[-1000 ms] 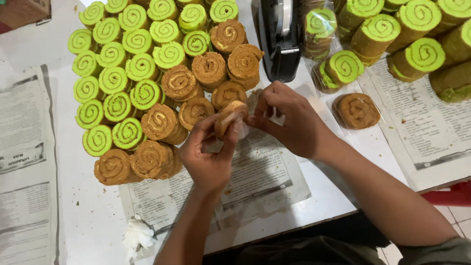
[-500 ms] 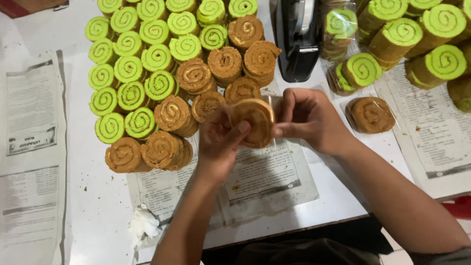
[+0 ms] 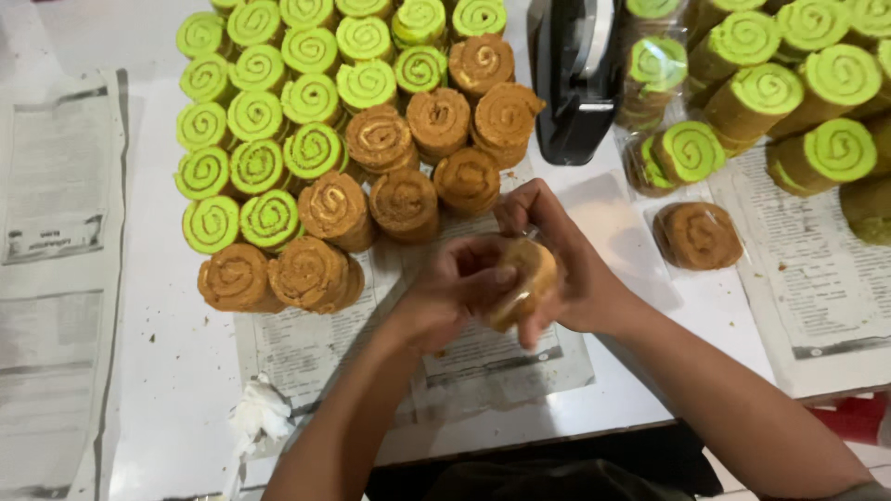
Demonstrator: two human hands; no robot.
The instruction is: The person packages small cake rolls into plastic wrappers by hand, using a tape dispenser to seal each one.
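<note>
Both my hands hold one brown swirl roll slice (image 3: 525,278) in a clear plastic wrap, just above the newspaper sheet (image 3: 483,362) at the table's middle. My left hand (image 3: 455,288) cups it from the left, fingers curled over it. My right hand (image 3: 561,260) grips its right side and top. Just behind my hands stand several unwrapped brown swirl slices (image 3: 405,199) and several green swirl slices (image 3: 269,148), upright and packed close together.
A black tape dispenser (image 3: 575,79) stands at the back centre. Wrapped green slices (image 3: 682,153) and one wrapped brown slice (image 3: 698,235) lie to the right on newspaper. Long green rolls (image 3: 817,93) fill the far right. A crumpled white tissue (image 3: 260,413) lies near the front edge.
The brown slice, held face-up between both hands before, is now turned on edge and enclosed by my fingers. The view has shifted, so the slices sit further right in frame.
</note>
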